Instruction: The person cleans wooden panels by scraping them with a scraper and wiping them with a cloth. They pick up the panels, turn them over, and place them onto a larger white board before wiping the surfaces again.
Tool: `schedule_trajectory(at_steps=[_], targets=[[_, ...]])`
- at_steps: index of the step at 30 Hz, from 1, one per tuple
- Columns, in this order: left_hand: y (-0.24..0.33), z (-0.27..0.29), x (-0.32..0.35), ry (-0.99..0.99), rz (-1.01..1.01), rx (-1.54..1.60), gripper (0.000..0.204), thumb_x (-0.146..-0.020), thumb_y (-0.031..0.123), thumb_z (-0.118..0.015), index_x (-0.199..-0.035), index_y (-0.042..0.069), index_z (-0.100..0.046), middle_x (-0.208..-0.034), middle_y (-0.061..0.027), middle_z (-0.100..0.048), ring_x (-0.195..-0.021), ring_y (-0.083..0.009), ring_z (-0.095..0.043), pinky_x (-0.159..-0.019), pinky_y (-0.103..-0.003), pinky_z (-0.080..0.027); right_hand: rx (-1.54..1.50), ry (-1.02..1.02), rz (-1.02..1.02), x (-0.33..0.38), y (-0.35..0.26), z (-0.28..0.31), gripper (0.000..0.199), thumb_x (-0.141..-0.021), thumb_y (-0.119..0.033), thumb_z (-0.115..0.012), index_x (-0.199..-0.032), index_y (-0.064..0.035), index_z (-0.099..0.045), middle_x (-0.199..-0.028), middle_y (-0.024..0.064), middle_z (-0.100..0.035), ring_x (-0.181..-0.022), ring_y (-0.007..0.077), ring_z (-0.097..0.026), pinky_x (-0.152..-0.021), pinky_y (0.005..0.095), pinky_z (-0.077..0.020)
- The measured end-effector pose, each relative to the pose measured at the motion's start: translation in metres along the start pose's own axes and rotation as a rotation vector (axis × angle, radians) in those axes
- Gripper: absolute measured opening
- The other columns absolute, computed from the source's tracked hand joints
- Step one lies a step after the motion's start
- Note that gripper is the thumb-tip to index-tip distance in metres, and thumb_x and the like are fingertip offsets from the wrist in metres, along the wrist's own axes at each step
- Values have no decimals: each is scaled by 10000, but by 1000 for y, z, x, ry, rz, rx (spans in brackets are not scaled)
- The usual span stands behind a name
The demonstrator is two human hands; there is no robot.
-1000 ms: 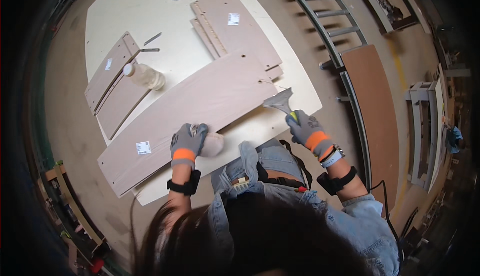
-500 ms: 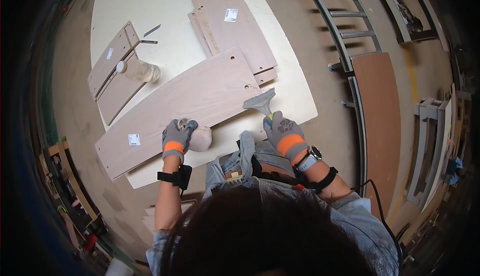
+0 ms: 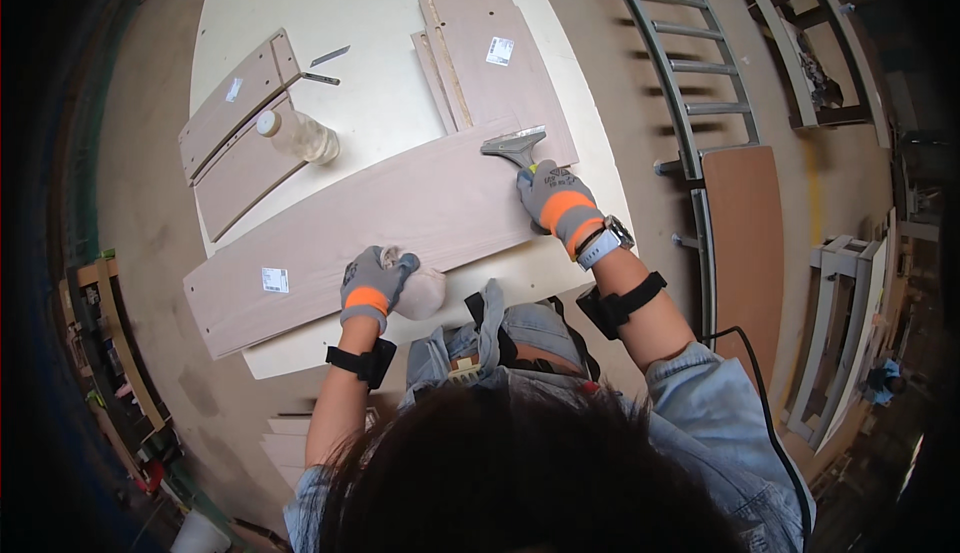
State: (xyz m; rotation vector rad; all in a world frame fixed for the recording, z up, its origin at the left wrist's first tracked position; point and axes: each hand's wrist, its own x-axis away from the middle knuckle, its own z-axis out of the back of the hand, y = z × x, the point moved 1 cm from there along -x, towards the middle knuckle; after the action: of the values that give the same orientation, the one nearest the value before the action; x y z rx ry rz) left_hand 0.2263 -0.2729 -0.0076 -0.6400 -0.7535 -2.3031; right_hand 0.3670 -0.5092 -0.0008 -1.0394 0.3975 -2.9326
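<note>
From above the pale worktable (image 3: 300, 13), I am watching the gloved right hand (image 3: 556, 203) gripping a wide scraper (image 3: 517, 143) against the far edge of the long wooden panel (image 3: 390, 228), while the gloved left hand (image 3: 372, 283) is clutching a pale rounded lump (image 3: 422, 293) at its near edge.
</note>
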Motion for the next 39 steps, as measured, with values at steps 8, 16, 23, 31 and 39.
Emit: schedule_trajectory(at_steps=[8, 16, 23, 31, 39], targets=[[-10, -7, -9, 50, -36, 12, 483, -700, 481, -649, -865, 27, -647, -856, -212, -642, -831, -351, -615, -755, -399, -477, -246, -7, 200, -37, 16, 54, 451, -864, -429, -468, -1065, -30, -534, -824, 217, -636, -780, 352, -632, -752, 414, -484], [-22, -25, 17, 156, 103, 234, 413, -744, 420, -636, -829, 15, -629, -780, -169, -641, -711, -301, -599, -679, -367, -480, 489, -236, 608, 10, 98, 81, 405, -879, -419, -490, -1076, -71, -554, -757, 146, -618, -705, 295, -620, -638, 364, -477], [-6, -70, 109, 173, 282, 553, 334, -733, 341, -665, -767, 12, -617, -684, -90, -609, -634, -155, -538, -628, -298, -465, 691, -270, 866, -10, 100, 76, 395, -879, -466, -442, -971, -95, -540, -732, 134, -626, -694, 341, -610, -620, 429, -475], [-14, -110, 165, 319, 324, 605, 324, -744, 326, -656, -808, 10, -623, -729, -119, -628, -656, -175, -560, -639, -312, -472, 821, -284, 1027, -26, 72, 58, 359, -883, -442, -453, -951, -94, -510, -700, 132, -614, -663, 345, -603, -589, 433, -466], [-19, -130, 195, 320, 421, 673, 268, -753, 273, -664, -821, 16, -632, -726, -83, -628, -668, -141, -566, -644, -285, -474, 880, -306, 1204, -4, 8, 16, 357, -892, -423, -438, -945, -76, -501, -677, 144, -606, -647, 360, -598, -597, 441, -473]])
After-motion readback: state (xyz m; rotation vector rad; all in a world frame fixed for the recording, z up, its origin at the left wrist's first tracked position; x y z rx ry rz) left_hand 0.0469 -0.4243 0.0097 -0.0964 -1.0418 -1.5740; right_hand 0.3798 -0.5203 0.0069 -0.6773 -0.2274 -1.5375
